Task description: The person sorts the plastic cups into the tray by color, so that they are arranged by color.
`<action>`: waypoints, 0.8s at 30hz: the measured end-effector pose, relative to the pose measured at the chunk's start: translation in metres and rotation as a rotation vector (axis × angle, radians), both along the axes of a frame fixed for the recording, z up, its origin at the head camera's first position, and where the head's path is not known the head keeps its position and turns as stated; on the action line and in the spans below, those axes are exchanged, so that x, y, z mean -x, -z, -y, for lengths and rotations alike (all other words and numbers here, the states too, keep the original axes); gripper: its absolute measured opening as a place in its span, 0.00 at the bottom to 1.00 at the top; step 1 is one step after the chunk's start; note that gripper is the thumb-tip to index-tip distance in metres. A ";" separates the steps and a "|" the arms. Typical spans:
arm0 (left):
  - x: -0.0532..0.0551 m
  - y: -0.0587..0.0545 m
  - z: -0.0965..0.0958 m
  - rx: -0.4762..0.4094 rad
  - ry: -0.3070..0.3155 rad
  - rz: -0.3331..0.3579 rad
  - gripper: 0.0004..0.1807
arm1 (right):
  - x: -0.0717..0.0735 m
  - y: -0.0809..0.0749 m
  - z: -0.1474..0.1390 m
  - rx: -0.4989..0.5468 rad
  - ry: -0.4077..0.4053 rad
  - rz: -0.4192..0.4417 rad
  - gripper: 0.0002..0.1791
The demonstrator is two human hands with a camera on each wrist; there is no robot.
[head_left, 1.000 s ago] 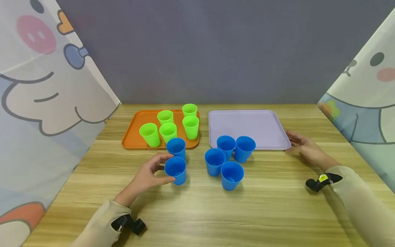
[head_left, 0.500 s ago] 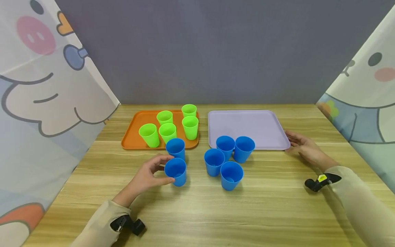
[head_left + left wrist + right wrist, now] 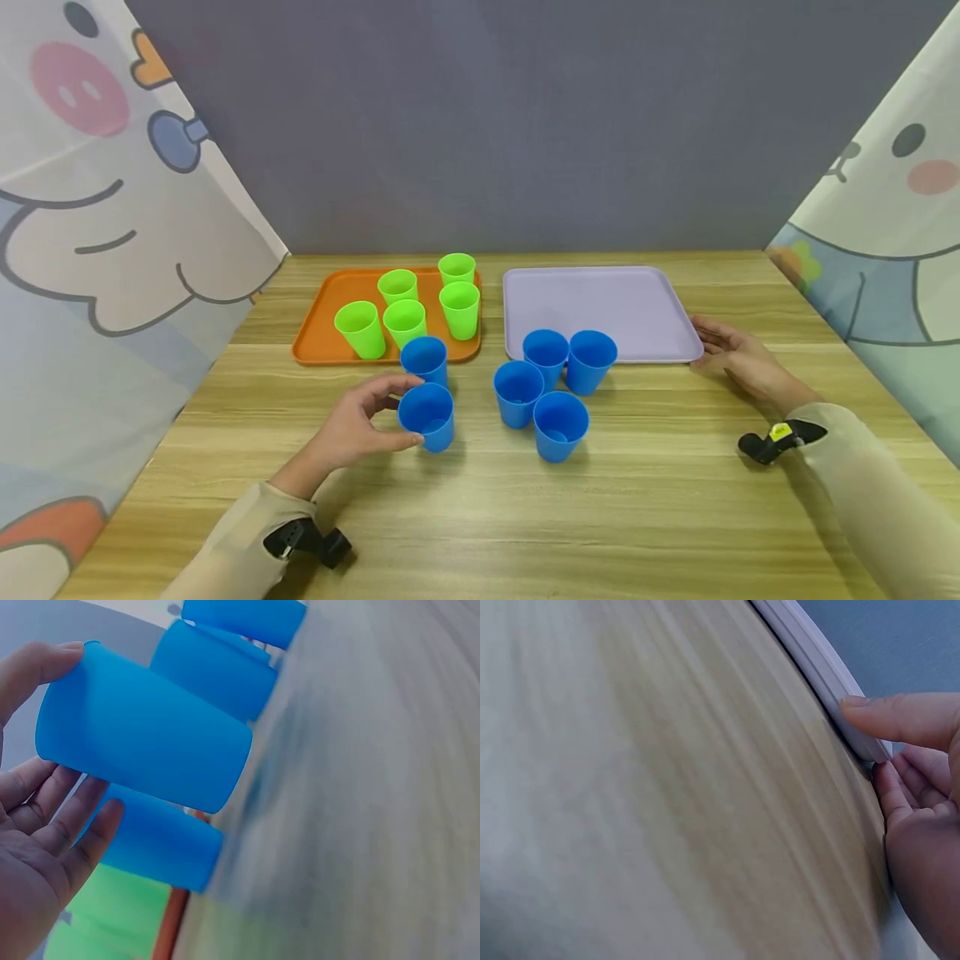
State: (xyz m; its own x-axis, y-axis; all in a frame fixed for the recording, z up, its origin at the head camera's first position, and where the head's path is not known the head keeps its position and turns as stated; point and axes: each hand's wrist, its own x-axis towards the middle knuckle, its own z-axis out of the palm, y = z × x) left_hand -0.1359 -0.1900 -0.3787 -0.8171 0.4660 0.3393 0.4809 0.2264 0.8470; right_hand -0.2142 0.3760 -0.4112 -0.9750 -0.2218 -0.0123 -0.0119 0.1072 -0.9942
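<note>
My left hand (image 3: pixel 351 429) holds a blue cup (image 3: pixel 427 429) upright by its sides, thumb at the near side and fingers at the far side. In the left wrist view the thumb rests at the rim of this blue cup (image 3: pixel 146 731). Another blue cup (image 3: pixel 425 358) stands just behind it, partly hidden. Several more blue cups (image 3: pixel 517 400) stand in a cluster to the right. On the far right, my right hand (image 3: pixel 742 362) grips the near right corner of a pale purple tray (image 3: pixel 600 308). The right wrist view has the thumb on the tray's rim (image 3: pixel 829 675) and fingers at its corner.
An orange tray (image 3: pixel 326 325) at the back left carries several green cups (image 3: pixel 461 312). A grey wall panel (image 3: pixel 510 125) rises behind the wooden table (image 3: pixel 480 525). Printed cloth panels stand at the left (image 3: pixel 150 250) and right (image 3: pixel 900 250).
The cup in my left hand has shifted very slightly to the right relative to the other cups. My right hand stays at the tray corner. The head view has drifted a little.
</note>
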 end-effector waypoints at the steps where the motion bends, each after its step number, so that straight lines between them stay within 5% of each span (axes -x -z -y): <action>1: 0.000 -0.003 -0.001 -0.005 0.010 -0.010 0.30 | 0.000 0.000 0.000 0.008 0.003 -0.001 0.49; 8: 0.008 -0.025 -0.009 -0.055 0.096 -0.070 0.31 | 0.000 0.000 0.002 0.026 0.003 0.002 0.48; 13: 0.016 -0.042 -0.016 -0.062 0.103 -0.094 0.31 | -0.001 0.000 0.002 0.034 0.007 0.003 0.48; 24: 0.041 -0.075 -0.034 -0.054 0.039 0.016 0.31 | -0.001 0.001 0.001 0.024 0.034 0.007 0.48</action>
